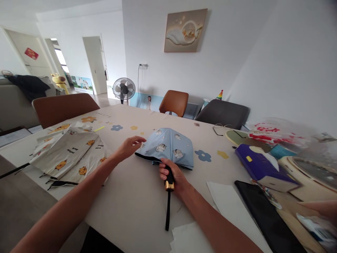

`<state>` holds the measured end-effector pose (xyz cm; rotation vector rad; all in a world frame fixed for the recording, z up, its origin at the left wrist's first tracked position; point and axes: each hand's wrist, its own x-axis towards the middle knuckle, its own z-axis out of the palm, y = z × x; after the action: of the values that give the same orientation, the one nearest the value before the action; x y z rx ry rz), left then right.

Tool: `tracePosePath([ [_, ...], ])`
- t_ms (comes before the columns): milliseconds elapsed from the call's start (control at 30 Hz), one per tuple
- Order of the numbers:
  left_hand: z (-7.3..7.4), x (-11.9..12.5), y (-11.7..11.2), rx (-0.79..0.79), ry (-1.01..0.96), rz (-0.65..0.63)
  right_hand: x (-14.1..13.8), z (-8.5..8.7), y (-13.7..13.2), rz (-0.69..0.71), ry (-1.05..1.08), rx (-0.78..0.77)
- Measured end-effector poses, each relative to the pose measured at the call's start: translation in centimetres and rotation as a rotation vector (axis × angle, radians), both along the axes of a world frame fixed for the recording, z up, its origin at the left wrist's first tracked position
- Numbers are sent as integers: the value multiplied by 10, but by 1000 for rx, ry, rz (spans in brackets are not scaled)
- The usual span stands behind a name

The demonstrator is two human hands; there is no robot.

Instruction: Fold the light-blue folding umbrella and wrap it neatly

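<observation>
In the head view, the blue umbrella (170, 144) lies just beyond the right hand (179, 177), which grips its stiff-looking handle (169, 175), likely the best hold. The left hand (129, 147) hangs loose by the soft, light-looking canopy (168, 138); whether it touches, I can't tell. Table (129, 196) stretches ahead; the pale umbrella (72, 153) bounds the left hand's side, papers (229, 196) the right's.

From my end, the right fingers (163, 171) hide part of the blue umbrella's (170, 142) handle (170, 177). White umbrella's (67, 154) rod (15, 170) runs off the left edge, tablet (268, 216) off the bottom, and I can't read that blurry packet (319, 230).
</observation>
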<state>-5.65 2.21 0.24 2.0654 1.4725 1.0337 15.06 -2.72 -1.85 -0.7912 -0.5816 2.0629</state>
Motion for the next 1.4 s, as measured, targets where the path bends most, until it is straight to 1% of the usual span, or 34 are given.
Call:
tracePosePath([
  [67, 1, 14, -9, 66, 10, -134, 0, -1, 0, -12, 7, 18],
  [133, -1, 26, -18, 160, 126, -280, 0, -3, 0, -21, 20, 27],
  [167, -3, 31, -22, 210, 200, -314, 0, -3, 1, -24, 26, 30],
  [200, -6, 35, -25, 261, 269, -313, 0, -3, 1, -24, 31, 34],
  [267, -10, 43, -27, 362, 372, -242, 1, -2, 1, -15, 40, 48],
  [367, -15, 51, -25, 484, 454, -138, 3, 3, 0, -14, 61, 82],
  [433, -15, 56, -23, 531, 481, -92, 5, 8, 0, -5, 76, 108],
  [567, -15, 61, -22, 574, 520, -7, 7, 15, 1, 16, 81, 166],
  [667, -18, 61, -22, 613, 521, 35, 8, 19, 1, -11, 77, 180],
  [733, -19, 60, -23, 622, 502, 48, 9, 23, 0, -18, 83, 159],
  [900, -16, 62, -28, 643, 508, 51, 10, 36, -5, 15, 50, 100],
  [1000, -16, 65, -29, 599, 472, 66, 9, 34, -5, 14, 53, 136],
  [1067, -17, 65, -27, 511, 388, 37, 10, 29, -3, 11, 55, 183],
  [1133, -14, 63, -24, 428, 256, -12, 10, 26, -1, 13, 32, 219],
  [1200, -5, 59, -23, 362, 72, 5, 11, 25, 0, 14, -26, 223],
  [1267, 9, 59, -24, 263, -134, 85, 11, 26, -1, 8, -104, 213],
  [1300, 17, 61, -25, 188, -219, 109, 10, 26, -1, 3, -137, 211],
  [1333, 24, 64, -26, 107, -282, 112, 9, 27, -2, -1, -161, 214],
  [1400, 36, 72, -25, -32, -320, 95, 7, 26, -3, -1, -192, 230],
])
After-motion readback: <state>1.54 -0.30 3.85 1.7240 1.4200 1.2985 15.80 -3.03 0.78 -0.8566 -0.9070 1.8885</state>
